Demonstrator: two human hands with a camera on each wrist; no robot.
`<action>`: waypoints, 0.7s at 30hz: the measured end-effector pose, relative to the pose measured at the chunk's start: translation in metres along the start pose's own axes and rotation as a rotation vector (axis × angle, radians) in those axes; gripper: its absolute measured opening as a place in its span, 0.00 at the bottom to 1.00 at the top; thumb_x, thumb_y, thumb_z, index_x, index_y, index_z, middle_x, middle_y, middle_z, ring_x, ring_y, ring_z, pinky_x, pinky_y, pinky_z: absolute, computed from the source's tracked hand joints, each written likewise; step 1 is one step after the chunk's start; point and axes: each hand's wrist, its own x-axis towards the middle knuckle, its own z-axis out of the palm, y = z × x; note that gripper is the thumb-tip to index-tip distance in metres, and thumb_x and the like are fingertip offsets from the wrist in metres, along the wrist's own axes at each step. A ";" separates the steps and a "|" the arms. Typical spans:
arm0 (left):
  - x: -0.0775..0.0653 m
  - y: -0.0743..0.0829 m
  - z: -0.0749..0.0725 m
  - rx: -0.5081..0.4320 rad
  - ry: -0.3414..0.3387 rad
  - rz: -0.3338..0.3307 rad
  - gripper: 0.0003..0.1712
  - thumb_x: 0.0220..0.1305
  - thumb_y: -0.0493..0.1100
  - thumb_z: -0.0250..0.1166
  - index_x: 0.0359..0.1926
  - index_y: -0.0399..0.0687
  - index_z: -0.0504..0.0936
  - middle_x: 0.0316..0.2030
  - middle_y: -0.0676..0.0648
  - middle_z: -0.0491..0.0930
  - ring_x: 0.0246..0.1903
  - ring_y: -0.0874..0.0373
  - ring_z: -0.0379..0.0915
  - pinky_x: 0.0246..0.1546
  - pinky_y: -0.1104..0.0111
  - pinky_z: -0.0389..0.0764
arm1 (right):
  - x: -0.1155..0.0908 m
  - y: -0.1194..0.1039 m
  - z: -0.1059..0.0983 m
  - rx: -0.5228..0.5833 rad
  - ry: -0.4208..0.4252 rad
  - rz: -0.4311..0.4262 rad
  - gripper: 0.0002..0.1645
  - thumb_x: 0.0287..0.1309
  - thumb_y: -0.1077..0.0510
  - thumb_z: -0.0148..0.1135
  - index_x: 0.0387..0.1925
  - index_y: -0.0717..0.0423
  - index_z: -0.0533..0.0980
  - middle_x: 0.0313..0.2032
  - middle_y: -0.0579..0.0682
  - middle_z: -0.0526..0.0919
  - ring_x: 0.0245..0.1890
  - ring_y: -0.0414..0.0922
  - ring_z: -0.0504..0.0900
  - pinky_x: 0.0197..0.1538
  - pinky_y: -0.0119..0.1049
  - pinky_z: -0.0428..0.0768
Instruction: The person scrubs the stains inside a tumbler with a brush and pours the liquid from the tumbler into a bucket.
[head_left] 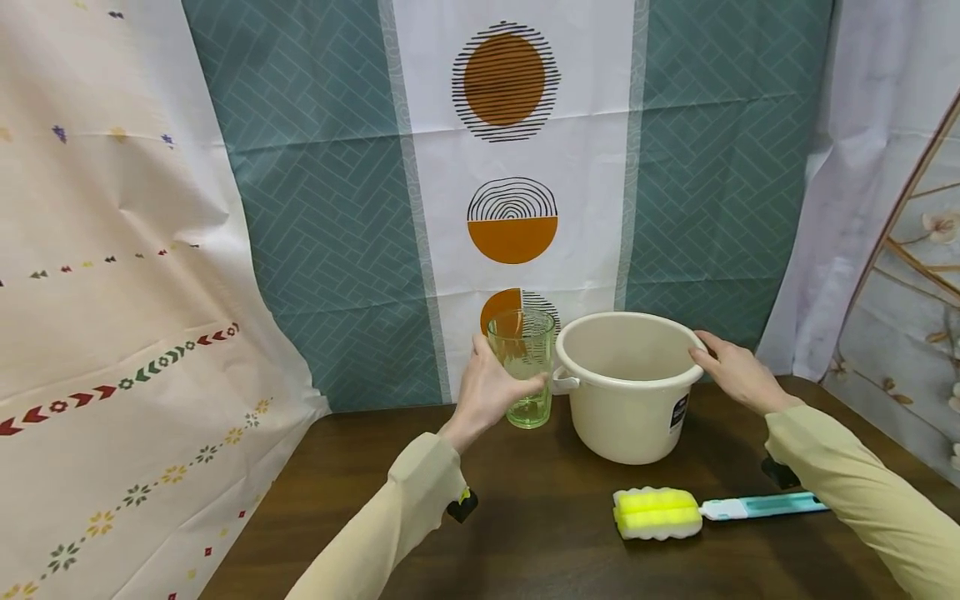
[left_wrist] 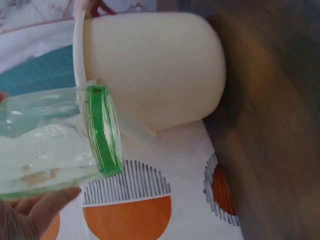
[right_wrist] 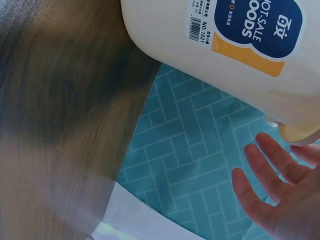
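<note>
My left hand (head_left: 491, 387) grips a clear green drinking glass (head_left: 529, 400), which stands upright just left of a cream plastic bucket (head_left: 626, 425). In the left wrist view the green base of the glass (left_wrist: 104, 130) points toward the bucket (left_wrist: 155, 70). At the bucket's right side, my right hand (head_left: 738, 375) holds the rim by thumb and index finger. The right wrist view shows the other fingers of that hand (right_wrist: 280, 195) extended and apart from the wall, below the printed label (right_wrist: 260, 30); the thumb is hidden there.
A cleaning brush with a yellow and white sponge head (head_left: 657, 512) and a teal handle (head_left: 780, 505) lies in front of the bucket on the dark wooden table (head_left: 525, 533). Patterned cloths (head_left: 322, 208) hang behind the table and at both sides. A white handle (head_left: 566, 383) shows on the bucket's left.
</note>
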 end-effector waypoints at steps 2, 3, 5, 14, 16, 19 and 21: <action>-0.007 -0.002 0.002 -0.040 -0.024 0.044 0.45 0.14 0.65 0.58 0.35 0.45 0.53 0.24 0.54 0.60 0.21 0.65 0.59 0.17 0.75 0.62 | -0.001 0.001 0.000 -0.007 0.003 0.003 0.34 0.42 0.37 0.29 0.49 0.52 0.49 0.43 0.57 0.60 0.39 0.54 0.60 0.31 0.51 0.56; -0.011 -0.002 0.003 -0.064 -0.040 0.062 0.44 0.14 0.64 0.59 0.35 0.46 0.53 0.24 0.55 0.60 0.22 0.66 0.59 0.18 0.75 0.62 | -0.001 0.001 0.000 -0.007 0.004 0.002 0.34 0.42 0.37 0.29 0.49 0.52 0.49 0.43 0.57 0.60 0.39 0.53 0.60 0.31 0.51 0.56; -0.019 -0.005 0.005 -0.104 -0.078 0.088 0.44 0.14 0.63 0.60 0.35 0.47 0.52 0.26 0.56 0.60 0.24 0.67 0.59 0.20 0.75 0.62 | -0.002 0.001 0.001 0.002 0.006 -0.003 0.34 0.42 0.37 0.29 0.49 0.52 0.50 0.43 0.57 0.60 0.39 0.53 0.60 0.31 0.51 0.56; -0.055 -0.014 0.018 -0.137 -0.209 0.012 0.44 0.12 0.63 0.60 0.36 0.52 0.52 0.29 0.57 0.58 0.27 0.66 0.57 0.24 0.74 0.61 | -0.002 -0.001 0.001 0.023 0.015 -0.021 0.33 0.43 0.38 0.29 0.49 0.54 0.49 0.43 0.57 0.59 0.40 0.53 0.59 0.33 0.51 0.55; -0.061 -0.016 0.022 -0.156 -0.222 0.001 0.45 0.12 0.63 0.61 0.36 0.51 0.51 0.29 0.57 0.58 0.28 0.65 0.57 0.25 0.73 0.61 | -0.002 -0.001 0.000 0.025 0.021 -0.025 0.33 0.43 0.39 0.30 0.49 0.54 0.50 0.43 0.57 0.59 0.40 0.53 0.59 0.34 0.50 0.55; -0.068 -0.021 0.026 -0.173 -0.241 -0.016 0.46 0.11 0.62 0.62 0.36 0.49 0.52 0.28 0.57 0.58 0.27 0.65 0.57 0.25 0.73 0.61 | -0.002 -0.001 0.000 0.029 0.020 -0.027 0.33 0.43 0.38 0.30 0.49 0.54 0.50 0.44 0.57 0.59 0.40 0.54 0.59 0.34 0.50 0.55; -0.072 -0.025 0.029 -0.177 -0.245 -0.022 0.45 0.11 0.61 0.62 0.35 0.48 0.52 0.27 0.58 0.58 0.26 0.66 0.57 0.24 0.74 0.61 | -0.002 -0.001 0.000 0.031 0.014 -0.023 0.33 0.43 0.38 0.30 0.49 0.53 0.49 0.44 0.57 0.59 0.40 0.53 0.59 0.34 0.50 0.55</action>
